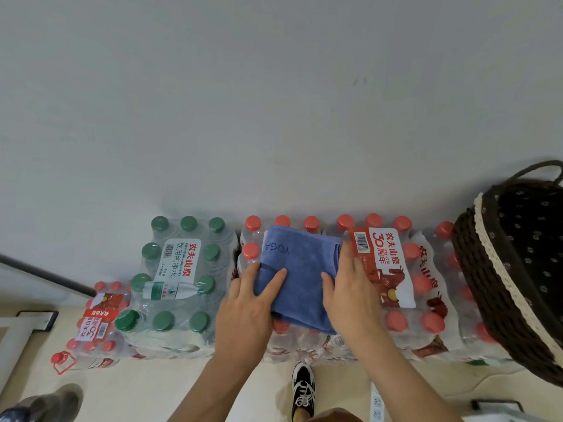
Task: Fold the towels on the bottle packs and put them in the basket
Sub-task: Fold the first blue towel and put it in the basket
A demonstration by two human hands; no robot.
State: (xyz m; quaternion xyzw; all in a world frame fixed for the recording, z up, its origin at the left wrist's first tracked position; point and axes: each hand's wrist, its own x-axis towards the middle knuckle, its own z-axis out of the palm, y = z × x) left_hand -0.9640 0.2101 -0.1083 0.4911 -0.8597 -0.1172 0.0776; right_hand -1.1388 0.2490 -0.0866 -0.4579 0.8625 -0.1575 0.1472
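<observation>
A folded blue towel (300,269) with "YOGA" stitched on it lies on top of the red-capped bottle packs (396,287) in the middle of the view. My left hand (248,306) grips the towel's left edge, thumb on top of the cloth and fingers at its side. My right hand (350,287) holds its right edge the same way, thumb on top. The dark woven basket (475,269) with a cream lace rim and dotted lining stands at the far right, on the packs, tilted toward me.
A green-capped bottle pack (179,278) stands left of the towel, with a smaller red-capped pack (97,318) lower at its left. A plain wall rises behind the packs. My shoe (303,388) and a second shoe (58,400) are on the floor below.
</observation>
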